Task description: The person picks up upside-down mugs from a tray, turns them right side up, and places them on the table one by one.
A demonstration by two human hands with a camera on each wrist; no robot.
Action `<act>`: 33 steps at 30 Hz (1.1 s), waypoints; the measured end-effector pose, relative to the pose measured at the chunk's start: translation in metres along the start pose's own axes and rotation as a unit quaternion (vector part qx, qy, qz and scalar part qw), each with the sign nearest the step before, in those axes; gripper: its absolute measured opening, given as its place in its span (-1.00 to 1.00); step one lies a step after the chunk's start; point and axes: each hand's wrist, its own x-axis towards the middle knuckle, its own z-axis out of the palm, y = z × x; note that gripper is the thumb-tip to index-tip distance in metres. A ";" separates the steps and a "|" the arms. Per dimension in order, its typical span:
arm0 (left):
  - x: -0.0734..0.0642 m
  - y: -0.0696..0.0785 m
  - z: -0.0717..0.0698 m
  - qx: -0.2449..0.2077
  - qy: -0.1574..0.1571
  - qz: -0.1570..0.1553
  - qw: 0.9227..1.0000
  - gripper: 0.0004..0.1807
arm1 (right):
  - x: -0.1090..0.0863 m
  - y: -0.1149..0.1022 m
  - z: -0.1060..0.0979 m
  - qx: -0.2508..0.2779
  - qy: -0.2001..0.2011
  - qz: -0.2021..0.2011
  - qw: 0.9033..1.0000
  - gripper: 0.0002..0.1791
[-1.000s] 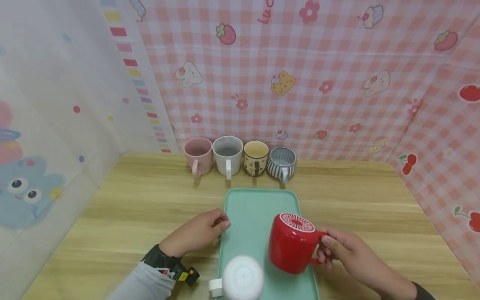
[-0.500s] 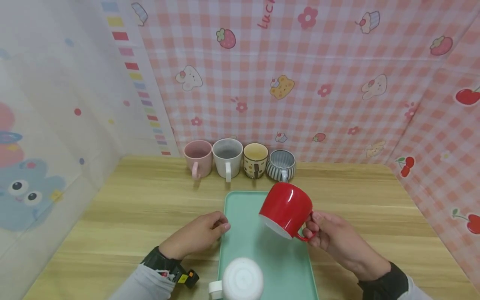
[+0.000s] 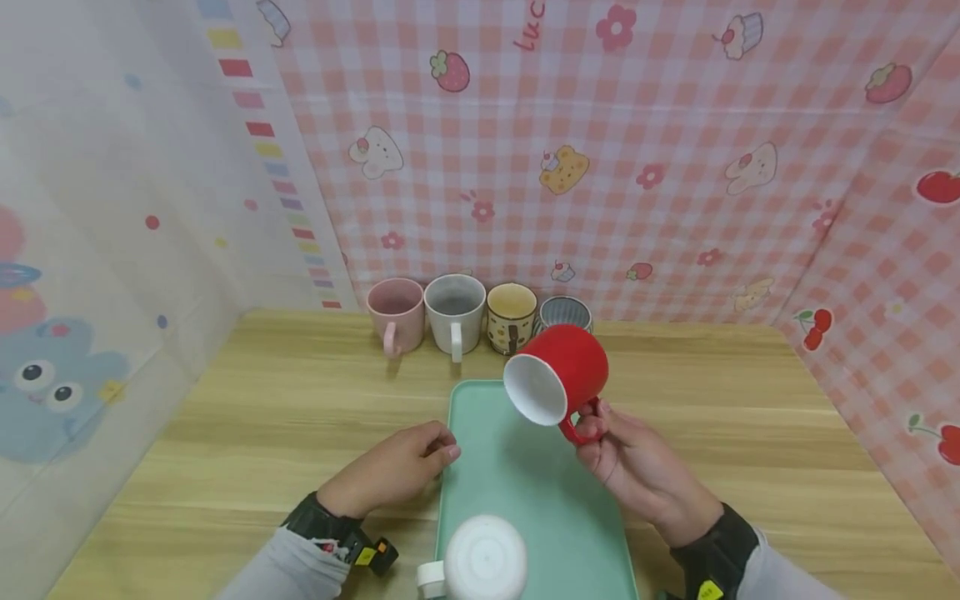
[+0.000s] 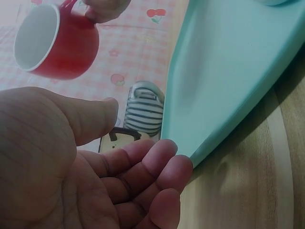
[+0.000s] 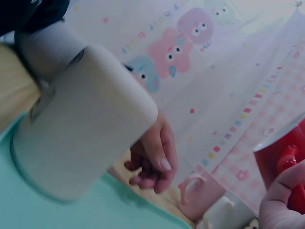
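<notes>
My right hand (image 3: 637,467) grips the handle of a red mug (image 3: 573,362) above the far part of a green tray (image 3: 555,500). The mug is tilted, its white inside facing left and toward me. An upside-down white mug (image 3: 486,557) stands on the near part of the tray, handle to the left. Beside the tray's left edge lies my left hand (image 3: 390,467), fingers loosely curled and holding nothing. In the left wrist view its fingertips (image 4: 174,174) are close to the tray rim; whether they touch cannot be told.
Along the back stand a pink mug (image 3: 408,332), a light grey mug (image 3: 441,329), a yellow spotted cup (image 3: 498,333) and a striped cup (image 3: 566,312), partly hidden by the red mug. Patterned cloth (image 3: 645,225) hangs behind the wooden table (image 3: 720,400).
My right hand has lifted the red mug away toward the back cups and turned it from bottom-up to sideways, its mouth now showing. The left hand has stayed in place.
</notes>
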 end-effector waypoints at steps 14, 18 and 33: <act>0.002 0.001 0.002 0.007 0.002 -0.002 1.000 -0.80 | 0.014 0.013 0.007 0.094 0.160 -0.007 0.983 -0.78; 0.002 0.003 0.002 0.012 0.004 0.006 1.000 -0.80 | 0.017 0.017 0.007 0.100 0.149 -0.004 0.984 -0.83; 0.011 0.047 -0.004 -0.002 -0.006 0.071 0.997 -0.74 | 0.020 0.022 0.015 0.090 0.138 0.014 0.986 -0.75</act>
